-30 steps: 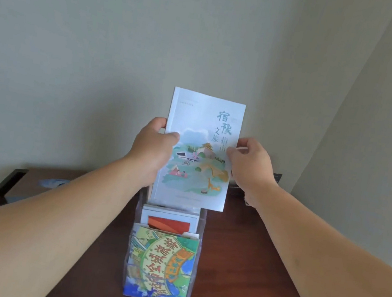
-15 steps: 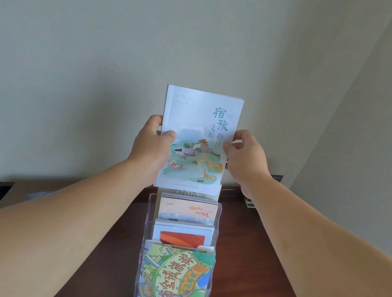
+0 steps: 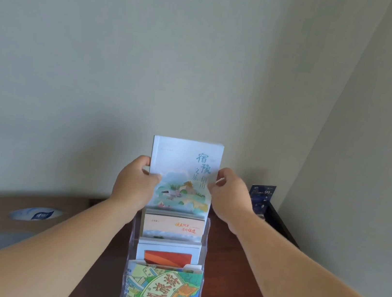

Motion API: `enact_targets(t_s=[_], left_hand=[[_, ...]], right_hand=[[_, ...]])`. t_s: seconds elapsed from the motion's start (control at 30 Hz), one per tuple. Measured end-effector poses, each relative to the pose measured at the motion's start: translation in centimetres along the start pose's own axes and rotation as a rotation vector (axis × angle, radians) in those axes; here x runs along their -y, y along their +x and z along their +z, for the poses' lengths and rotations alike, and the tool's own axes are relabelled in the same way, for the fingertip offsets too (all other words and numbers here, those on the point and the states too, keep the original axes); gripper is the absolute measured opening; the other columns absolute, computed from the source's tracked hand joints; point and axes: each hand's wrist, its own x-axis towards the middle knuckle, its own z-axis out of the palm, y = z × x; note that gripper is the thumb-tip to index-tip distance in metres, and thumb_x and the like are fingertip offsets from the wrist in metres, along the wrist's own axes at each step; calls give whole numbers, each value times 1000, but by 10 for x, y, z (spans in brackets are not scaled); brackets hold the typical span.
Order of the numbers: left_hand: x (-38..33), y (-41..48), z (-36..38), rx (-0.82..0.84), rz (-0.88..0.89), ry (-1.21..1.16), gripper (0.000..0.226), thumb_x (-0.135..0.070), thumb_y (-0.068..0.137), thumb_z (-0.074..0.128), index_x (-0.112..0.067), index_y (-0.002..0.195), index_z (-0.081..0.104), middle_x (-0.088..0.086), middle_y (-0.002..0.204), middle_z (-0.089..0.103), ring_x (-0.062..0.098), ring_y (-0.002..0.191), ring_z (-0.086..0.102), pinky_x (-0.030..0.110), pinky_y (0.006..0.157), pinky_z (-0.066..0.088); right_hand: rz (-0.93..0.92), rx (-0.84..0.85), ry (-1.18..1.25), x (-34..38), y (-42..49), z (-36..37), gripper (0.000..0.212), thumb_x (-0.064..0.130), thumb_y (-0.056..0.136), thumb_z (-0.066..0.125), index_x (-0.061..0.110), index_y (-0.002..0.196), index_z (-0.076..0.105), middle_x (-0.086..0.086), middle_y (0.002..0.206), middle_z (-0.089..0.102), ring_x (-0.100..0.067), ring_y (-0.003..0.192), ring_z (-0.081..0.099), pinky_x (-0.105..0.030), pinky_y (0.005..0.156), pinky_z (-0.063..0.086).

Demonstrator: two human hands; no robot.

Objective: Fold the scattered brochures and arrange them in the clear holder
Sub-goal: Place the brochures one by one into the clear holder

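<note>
A pale blue brochure (image 3: 182, 161) with a painted landscape stands upright, its lower edge down in the rearmost tier of the clear holder (image 3: 135, 231). My left hand (image 3: 133, 184) pinches its left edge and my right hand (image 3: 228, 194) its right edge. In front of it the holder carries a white brochure with orange lettering (image 3: 173, 226), a white one with a red patch (image 3: 167, 253) and a green and yellow illustrated one (image 3: 160, 293) in the nearest tier.
The holder stands on a dark wooden table (image 3: 235, 268) in a wall corner. A brown tissue box (image 3: 18, 221) sits at the left. A dark blue card (image 3: 261, 198) leans at the back right by the wall.
Both hands have lowered the pale blue brochure from above the holder into its rear tier. The view has tilted down and the tissue box has come into sight.
</note>
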Motion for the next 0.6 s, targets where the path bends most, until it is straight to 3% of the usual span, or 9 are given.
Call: enact_targets(t_s=[0.17,0.3,0.43,0.6], left_hand=[[14,-7,4,-25,56,151,17,-10,87,56,-25,95,53,1,74,63,21,64,59,29,51,39],[21,-9,5,-58,65,208,7,-14,87,56,-21,86,57,9,87,61,24,65,56,28,49,35],[25,-14,7,-37,49,214,8,-16,88,54,-23,86,54,-3,82,65,20,70,59,31,57,41],[28,-15,9,-33,17,207,13,-15,89,52,-27,91,51,-8,82,65,20,73,61,32,59,46]], right_hand=[[36,52,-63,-7,-7,11,7,18,94,49,21,101,51,4,77,60,-16,63,59,-28,51,44],[53,79,-156,-12,-12,19,4,18,94,48,16,97,46,2,75,53,-18,67,52,-30,53,37],[70,121,-203,-8,-13,21,11,20,98,46,13,104,40,-1,81,54,-25,80,58,-32,64,42],[85,160,-241,-6,-16,19,18,19,100,44,10,115,41,-8,97,63,-26,89,63,-34,66,47]])
